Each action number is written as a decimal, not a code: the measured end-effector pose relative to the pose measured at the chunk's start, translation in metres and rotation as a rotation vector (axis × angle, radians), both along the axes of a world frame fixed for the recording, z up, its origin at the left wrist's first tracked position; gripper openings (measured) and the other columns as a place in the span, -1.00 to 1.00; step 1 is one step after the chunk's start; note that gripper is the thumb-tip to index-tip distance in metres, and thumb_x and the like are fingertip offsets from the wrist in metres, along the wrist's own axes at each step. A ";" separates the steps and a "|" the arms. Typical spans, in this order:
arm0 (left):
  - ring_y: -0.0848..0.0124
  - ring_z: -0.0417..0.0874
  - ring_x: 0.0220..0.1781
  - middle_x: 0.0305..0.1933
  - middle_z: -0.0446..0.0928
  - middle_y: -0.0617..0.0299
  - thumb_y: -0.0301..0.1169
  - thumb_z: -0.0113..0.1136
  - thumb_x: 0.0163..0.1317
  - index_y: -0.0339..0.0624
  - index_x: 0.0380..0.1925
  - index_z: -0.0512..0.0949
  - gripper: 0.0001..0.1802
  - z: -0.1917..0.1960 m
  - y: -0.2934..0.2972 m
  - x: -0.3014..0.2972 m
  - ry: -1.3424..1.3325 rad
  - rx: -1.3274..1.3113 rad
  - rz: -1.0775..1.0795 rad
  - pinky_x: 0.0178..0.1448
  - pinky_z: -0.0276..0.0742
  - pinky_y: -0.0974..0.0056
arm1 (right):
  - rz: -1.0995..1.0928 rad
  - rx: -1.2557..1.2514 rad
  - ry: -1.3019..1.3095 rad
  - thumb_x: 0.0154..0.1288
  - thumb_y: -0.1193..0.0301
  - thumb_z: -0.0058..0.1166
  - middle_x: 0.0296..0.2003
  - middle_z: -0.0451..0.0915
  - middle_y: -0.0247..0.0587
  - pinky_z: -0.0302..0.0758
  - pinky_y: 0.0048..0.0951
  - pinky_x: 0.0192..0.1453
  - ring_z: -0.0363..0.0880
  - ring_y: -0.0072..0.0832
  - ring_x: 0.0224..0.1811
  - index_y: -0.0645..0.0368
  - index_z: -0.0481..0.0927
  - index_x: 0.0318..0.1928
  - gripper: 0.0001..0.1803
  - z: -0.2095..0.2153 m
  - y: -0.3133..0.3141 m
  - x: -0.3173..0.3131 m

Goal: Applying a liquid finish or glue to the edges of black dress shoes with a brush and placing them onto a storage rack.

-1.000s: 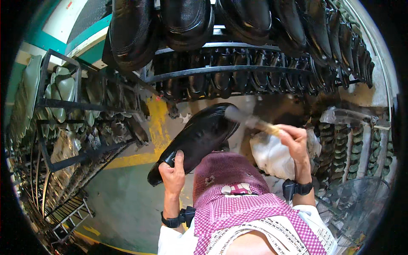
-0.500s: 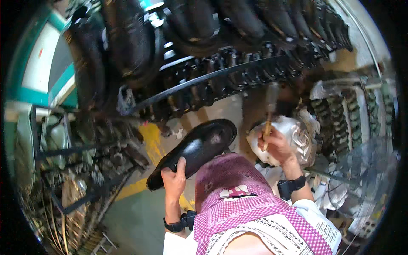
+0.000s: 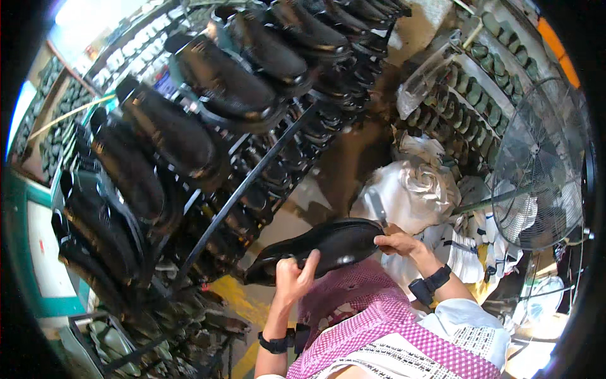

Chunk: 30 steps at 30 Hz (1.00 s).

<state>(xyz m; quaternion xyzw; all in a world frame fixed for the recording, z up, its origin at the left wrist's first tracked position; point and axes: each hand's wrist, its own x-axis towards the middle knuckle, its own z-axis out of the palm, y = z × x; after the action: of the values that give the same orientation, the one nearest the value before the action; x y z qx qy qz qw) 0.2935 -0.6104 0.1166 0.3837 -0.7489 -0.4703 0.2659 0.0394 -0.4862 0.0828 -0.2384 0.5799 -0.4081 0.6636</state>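
Observation:
A glossy black shoe (image 3: 328, 243) lies slantwise above my lap, its heel end toward the lower left and its toe toward the right. My left hand (image 3: 295, 278) grips it near the opening, thumb raised along its side. At the toe end, my right hand (image 3: 403, 242) is closed on a flat-bladed tool (image 3: 377, 207). Its grey blade points up and away behind the toe; the handle is mostly hidden by my fingers. The fingertips of this hand are at the toe edge; I cannot tell how firmly they touch it.
A rack (image 3: 246, 189) with rows of black shoes stands close in front and to the left. A white bundle (image 3: 410, 192) sits beyond my right hand. A large caged fan (image 3: 540, 164) stands at the right, before shelves of shoe-shaped pieces (image 3: 473, 95).
My right hand has come down and left to the shoe's toe with the tool. The shoe has turned more level and shifted right. The view has swung, showing more of the rack and fan.

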 end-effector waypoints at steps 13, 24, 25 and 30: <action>0.33 0.61 -0.38 -0.35 0.59 0.17 -0.51 0.11 0.04 -0.28 -0.21 0.50 -0.74 0.024 -0.072 -0.248 0.085 -0.234 -0.336 -0.29 0.48 0.40 | -1.215 -0.196 0.004 0.07 0.12 0.00 -0.46 0.42 -0.28 0.05 -0.68 -0.77 0.17 -0.59 -0.79 0.10 0.34 -0.26 -0.64 -0.092 0.036 -0.236; 0.28 0.62 -0.36 -0.33 0.57 0.06 -0.33 -0.09 0.23 -0.37 -0.12 0.41 -0.66 -0.222 -0.068 -0.171 -0.373 0.656 -0.110 -0.36 0.49 0.28 | -1.330 -0.678 -0.126 0.07 0.19 0.12 -0.68 0.26 -0.45 0.02 -0.59 -0.69 0.08 -0.64 -0.79 0.05 0.39 -0.42 -0.75 -0.074 -0.223 -0.515; 0.26 0.62 -0.34 -0.29 0.56 0.03 -0.33 -0.11 0.24 -0.40 -0.09 0.38 -0.65 -0.211 -0.068 -0.180 -0.398 0.908 -0.026 -0.34 0.51 0.27 | -1.338 -0.650 -0.114 0.07 0.23 0.12 -0.72 0.26 -0.45 0.03 -0.58 -0.72 0.10 -0.65 -0.81 0.03 0.40 -0.42 -0.78 -0.079 -0.230 -0.542; 0.13 0.58 -0.23 -0.14 0.49 -0.09 -0.27 -0.04 0.20 -0.31 0.04 0.26 -0.54 -0.270 -0.035 -0.092 -0.244 1.231 0.420 -0.22 0.53 0.20 | -1.320 -0.591 -0.068 0.07 0.25 0.13 -0.80 0.28 -0.45 0.03 -0.55 -0.78 0.15 -0.64 -0.86 0.01 0.42 -0.45 -0.81 -0.092 -0.332 -0.602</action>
<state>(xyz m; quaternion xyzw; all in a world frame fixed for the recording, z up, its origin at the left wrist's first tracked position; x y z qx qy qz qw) 0.2018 -0.6457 -0.1531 0.6540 -0.2773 -0.7038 -0.0029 -0.5628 -0.8180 -0.0087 0.0049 0.4475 -0.8707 0.2040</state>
